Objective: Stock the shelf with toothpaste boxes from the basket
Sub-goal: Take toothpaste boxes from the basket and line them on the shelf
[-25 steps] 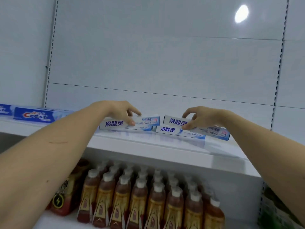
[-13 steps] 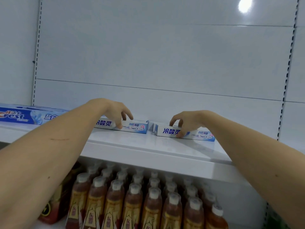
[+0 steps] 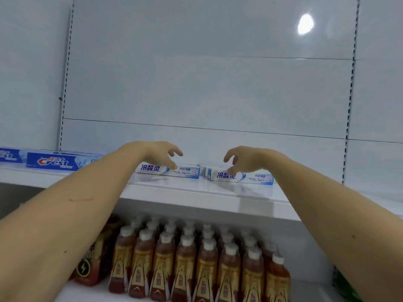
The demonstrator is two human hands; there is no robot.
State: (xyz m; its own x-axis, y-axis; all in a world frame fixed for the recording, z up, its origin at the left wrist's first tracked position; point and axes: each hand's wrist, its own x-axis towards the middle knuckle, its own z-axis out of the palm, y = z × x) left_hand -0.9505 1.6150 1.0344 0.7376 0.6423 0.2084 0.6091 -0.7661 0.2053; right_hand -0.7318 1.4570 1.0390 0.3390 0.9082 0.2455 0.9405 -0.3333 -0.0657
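Both arms reach forward; left hand (image 3: 158, 154) and right hand (image 3: 245, 159) hang palm-down, fingers loosely curled.

My feed is bright and evenly lit; a ceiling lamp glares off the glossy back panel (image 3: 305, 23); soft shadows pool under the shelf (image 3: 196, 192); edges bow; forearms blur.

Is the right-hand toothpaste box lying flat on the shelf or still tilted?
Flat. The right toothpaste box lies lengthwise on the shelf, bottom edge flush; the right hand touches it with fingers spread.
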